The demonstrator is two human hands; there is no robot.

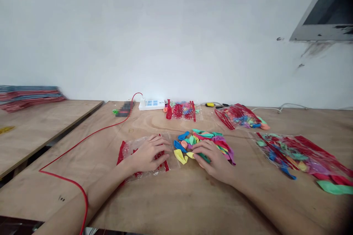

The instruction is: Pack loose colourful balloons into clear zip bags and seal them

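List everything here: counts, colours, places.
Tabletops: two, brown, front, left
Wall: one, white, behind
Panel: one, grey, upper right
Filled bags: three, clear-red, middle, right
Loose balloons: many, multicoloured, centre
Flatter bag: one, clear-red, centre left
Power strip: one, white, back
Cable: one, red, left
Cords: count unclear, white, back right
Blurred object: one, dark, back left
Stack: one, red-blue, left
Yellow items: two, back, far left
Left hand: one, on flatter bag
Right hand: one, at balloons

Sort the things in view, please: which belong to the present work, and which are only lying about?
Work in hand:
loose balloons, at the right hand
clear and red bag, under the left hand
three filled bags, probably

Apparently just lying about:
power strip
red cable
stacked sheets
pixelated dark object
yellow item near the wall
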